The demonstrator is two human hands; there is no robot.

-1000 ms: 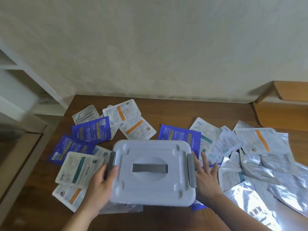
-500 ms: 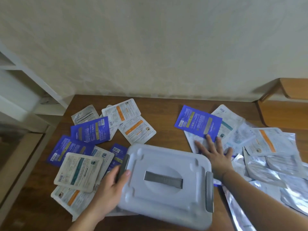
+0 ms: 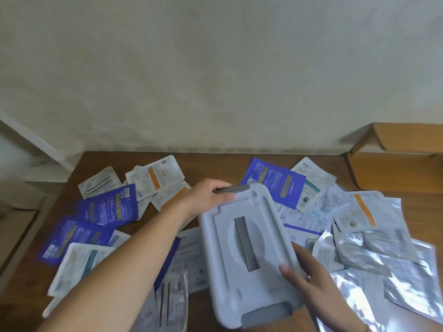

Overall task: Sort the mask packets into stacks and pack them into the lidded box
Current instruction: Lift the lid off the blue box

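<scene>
Both hands grip the lidded box (image 3: pixel 249 257), the left hand (image 3: pixel 206 197) curled on its far latch (image 3: pixel 232 188) and the right hand (image 3: pixel 309 279) clasping its near right side, likely to shift it off the scattered mask packets (image 3: pixel 107 207).

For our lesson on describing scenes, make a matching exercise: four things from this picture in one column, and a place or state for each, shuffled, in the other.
Things:
1. left hand
2. right hand
3. box
4. blue packet

Places or states:
A. flat on the table, beyond the box
B. lid on, long side pointing away
C. holds the far grey clip
D. grips the right edge

Pairs: 1-C, 2-D, 3-B, 4-A
</scene>
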